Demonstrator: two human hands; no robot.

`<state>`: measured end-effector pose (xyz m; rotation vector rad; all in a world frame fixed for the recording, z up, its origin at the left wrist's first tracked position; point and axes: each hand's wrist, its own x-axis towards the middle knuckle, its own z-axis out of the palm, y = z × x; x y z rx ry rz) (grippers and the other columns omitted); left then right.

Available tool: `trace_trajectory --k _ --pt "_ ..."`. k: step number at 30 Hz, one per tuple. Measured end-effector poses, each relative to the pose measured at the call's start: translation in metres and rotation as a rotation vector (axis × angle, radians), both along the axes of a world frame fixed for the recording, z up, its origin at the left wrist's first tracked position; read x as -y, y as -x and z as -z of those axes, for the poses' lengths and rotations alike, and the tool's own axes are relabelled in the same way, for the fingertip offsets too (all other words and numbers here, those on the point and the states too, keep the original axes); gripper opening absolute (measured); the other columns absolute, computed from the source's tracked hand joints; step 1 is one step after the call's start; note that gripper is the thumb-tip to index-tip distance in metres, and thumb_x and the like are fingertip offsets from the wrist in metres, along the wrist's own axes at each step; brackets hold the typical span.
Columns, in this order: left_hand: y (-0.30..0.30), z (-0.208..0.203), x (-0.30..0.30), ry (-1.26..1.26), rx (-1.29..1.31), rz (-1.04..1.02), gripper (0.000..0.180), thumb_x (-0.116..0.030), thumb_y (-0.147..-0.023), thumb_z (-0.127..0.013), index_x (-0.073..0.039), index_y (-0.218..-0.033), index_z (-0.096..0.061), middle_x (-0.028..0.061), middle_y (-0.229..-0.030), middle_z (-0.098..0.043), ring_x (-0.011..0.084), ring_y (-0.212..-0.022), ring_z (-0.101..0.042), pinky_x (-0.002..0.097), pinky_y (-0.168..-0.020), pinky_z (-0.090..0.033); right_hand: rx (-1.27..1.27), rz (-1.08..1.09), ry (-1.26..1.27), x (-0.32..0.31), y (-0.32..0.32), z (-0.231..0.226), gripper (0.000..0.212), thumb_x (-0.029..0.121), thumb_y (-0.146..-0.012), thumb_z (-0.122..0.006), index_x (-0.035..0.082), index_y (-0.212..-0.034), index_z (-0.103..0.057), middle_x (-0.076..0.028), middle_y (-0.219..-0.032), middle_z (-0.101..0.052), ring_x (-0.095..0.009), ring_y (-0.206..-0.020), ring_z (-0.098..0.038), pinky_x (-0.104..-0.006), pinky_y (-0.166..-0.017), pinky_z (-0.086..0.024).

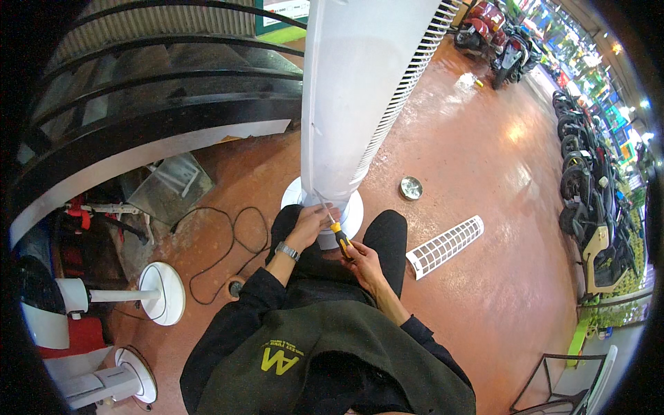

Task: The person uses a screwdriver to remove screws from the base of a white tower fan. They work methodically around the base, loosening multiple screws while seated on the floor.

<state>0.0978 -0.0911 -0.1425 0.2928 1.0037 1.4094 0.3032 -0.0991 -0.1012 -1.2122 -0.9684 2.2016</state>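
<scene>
Sitting on a reddish floor [484,159] with a tall white tower fan [353,90] upright between the knees, round base [356,211] right in front; right hand [360,259] wrapped shut around a screwdriver [339,235] with a yellow-and-black handle, shaft angled up toward the lower back of the fan; left hand [311,225] pressed against the fan's lower end just beside the tip, fingers curled, but can't tell if actually gripping anything or just bracing; silver watch [287,250] on the left wrist; dark sleeves and dark trousers.

Off to the right, a white slatted grille panel [445,245] lying flat on the floor, well apart from the fan; small round metal dish [411,187] a bit further up, near the base but not touching; black cable [228,242] looping across the floor on the left; pedestal fan bases [162,292] lying about at lower left; black curved railing [166,90] across the upper left; row of parked scooters [588,180] along the right edge, a few more at top.
</scene>
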Motion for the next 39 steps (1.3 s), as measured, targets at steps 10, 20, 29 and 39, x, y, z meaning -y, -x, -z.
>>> trace_trajectory --k 10,20,29,39 --pt "0.002 0.005 0.005 -0.046 0.007 -0.143 0.041 0.004 -0.094 -0.049 0.008 -0.134 -0.043 0.0178 -0.122 -0.059 0.0267 -0.112 -0.060 0.0354 -0.099 -0.052 0.031 0.111 0.053 0.015 -0.023 0.004 0.036 0.009 -0.098 -0.054 -0.006 -0.131 -0.051 -0.011 -0.120 -0.059 -0.017 -0.103 -0.060 -0.0315 -0.088 -0.054" --pt "0.007 0.005 0.002 -0.091 0.001 -0.182 0.040 0.005 -0.094 -0.052 0.010 -0.133 -0.044 0.0167 -0.121 -0.057 0.0256 -0.112 -0.061 0.0344 -0.099 -0.053 0.060 0.101 0.076 0.017 -0.032 0.004 0.036 0.010 -0.099 -0.052 -0.006 -0.132 -0.051 -0.011 -0.122 -0.058 -0.018 -0.103 -0.058 -0.0330 -0.088 -0.053" --pt "0.005 0.003 0.004 -0.105 0.005 -0.171 0.041 0.004 -0.094 -0.052 0.009 -0.133 -0.043 0.0161 -0.122 -0.058 0.0255 -0.111 -0.061 0.0336 -0.099 -0.053 0.068 0.077 0.071 0.018 -0.036 -0.003 0.037 0.009 -0.101 -0.047 -0.007 -0.135 -0.045 -0.016 -0.126 -0.052 -0.022 -0.110 -0.057 -0.0350 -0.093 -0.055" --pt "0.013 0.023 -0.003 -0.070 -0.003 -0.279 0.035 -0.010 -0.098 -0.054 0.010 -0.126 -0.048 0.0184 -0.116 -0.062 0.0263 -0.108 -0.064 0.0352 -0.092 -0.055 0.082 0.089 0.100 0.020 -0.041 -0.001 0.037 0.009 -0.100 -0.047 -0.006 -0.134 -0.047 -0.015 -0.127 -0.051 -0.021 -0.110 -0.056 -0.0344 -0.092 -0.055"
